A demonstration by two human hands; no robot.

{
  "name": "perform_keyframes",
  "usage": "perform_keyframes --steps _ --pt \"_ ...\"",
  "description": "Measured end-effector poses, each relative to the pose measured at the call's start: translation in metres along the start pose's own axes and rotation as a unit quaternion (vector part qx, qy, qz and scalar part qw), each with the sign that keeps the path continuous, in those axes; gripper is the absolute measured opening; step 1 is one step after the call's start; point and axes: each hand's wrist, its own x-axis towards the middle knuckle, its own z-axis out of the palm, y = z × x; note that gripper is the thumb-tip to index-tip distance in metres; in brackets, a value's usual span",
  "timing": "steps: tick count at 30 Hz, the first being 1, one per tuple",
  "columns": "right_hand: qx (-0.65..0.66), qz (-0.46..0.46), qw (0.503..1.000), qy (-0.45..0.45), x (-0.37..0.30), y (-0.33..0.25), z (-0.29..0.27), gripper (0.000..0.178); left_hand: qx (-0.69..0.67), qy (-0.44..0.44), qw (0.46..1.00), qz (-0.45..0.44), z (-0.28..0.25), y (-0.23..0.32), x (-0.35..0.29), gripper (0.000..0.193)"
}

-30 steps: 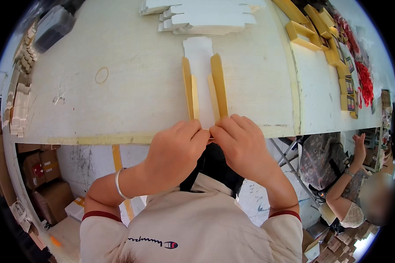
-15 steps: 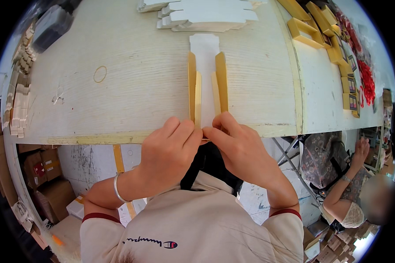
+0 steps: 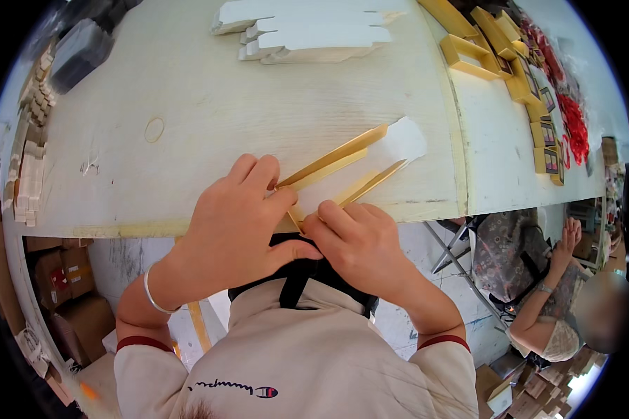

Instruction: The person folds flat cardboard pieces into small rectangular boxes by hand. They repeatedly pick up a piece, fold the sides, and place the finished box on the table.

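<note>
1. the left hand (image 3: 234, 223) is closed around the near end of a long, flat white cardboard box blank with gold-yellow folded side flaps (image 3: 349, 164). its fingers curl over the left flap and the thumb is tucked beneath, so that wall is pinched upright, it seems.
2. the right hand (image 3: 360, 244) grips the same near end from the other side. its fingers (image 3: 335, 213) press on the right gold flap, probably to keep both walls standing together.
3. the blank lies on the pale wood-grain bench (image 3: 210, 105), its near end at the front edge where the hands meet. it slants away toward the bench's right edge, with the white tab at its far end flat on the surface.
4. a stack of flat white cardboard blanks (image 3: 307, 31) sits at the far edge of the bench, well apart from the hands.
5. a thin rubber band ring (image 3: 154, 129) lies toward the left, apart from everything.
6. finished gold-yellow open trays (image 3: 493, 45) line the adjoining white table at the far right corner.
7. a second person's hands (image 3: 569, 234) show beyond the right edge, below the table level.
</note>
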Motion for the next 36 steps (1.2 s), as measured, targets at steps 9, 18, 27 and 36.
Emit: perform_keyframes --steps 9,18,27,36 --pt "-0.073 0.076 0.993 0.049 -0.023 0.039 -0.025 0.028 0.173 0.09 0.98 0.046 -0.004 -0.008 0.009 0.027" --pt "0.005 -0.042 0.993 0.111 -0.033 0.03 -0.029 0.035 -0.067 0.026 0.986 0.152 0.029 -0.009 0.005 0.023" --pt "0.138 -0.065 0.988 -0.007 -0.023 0.055 -0.027 0.031 -0.175 0.034 0.976 0.124 0.036 -0.019 0.008 0.02" --pt "0.168 -0.065 0.983 -0.032 -0.002 0.055 -0.015 0.024 -0.2 0.027 0.977 0.073 0.034 -0.016 0.015 0.016"
